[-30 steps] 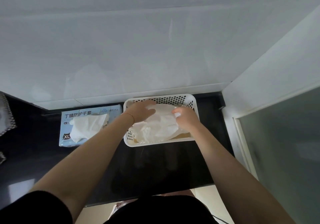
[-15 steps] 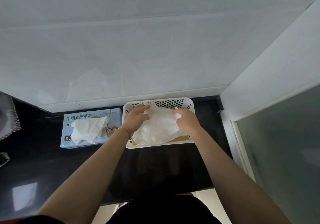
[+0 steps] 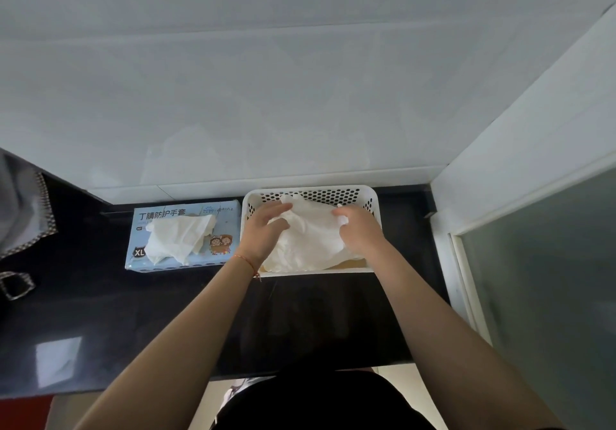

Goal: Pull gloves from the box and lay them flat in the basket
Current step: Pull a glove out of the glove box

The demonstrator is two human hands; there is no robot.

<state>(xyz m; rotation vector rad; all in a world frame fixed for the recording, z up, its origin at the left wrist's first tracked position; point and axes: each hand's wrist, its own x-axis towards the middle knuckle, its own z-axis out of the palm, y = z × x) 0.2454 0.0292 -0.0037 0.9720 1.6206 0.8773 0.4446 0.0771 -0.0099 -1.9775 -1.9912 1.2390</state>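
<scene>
1. The left hand (image 3: 265, 229) is resting on the white glove (image 3: 310, 239) with fingers loosely spread; the right hand (image 3: 358, 229) is pinching the glove's far right edge.
2. The glove is lying between both hands inside the white perforated basket (image 3: 310, 192), its long axis running from the far rim toward the near rim.
3. The glove box (image 3: 181, 209) is sitting just left of the basket on the black worktop (image 3: 100, 313), nearer the left hand, with another glove (image 3: 180, 238) sticking out.
4. The glove's fingers and the basket floor are staying hard to make out.
</scene>
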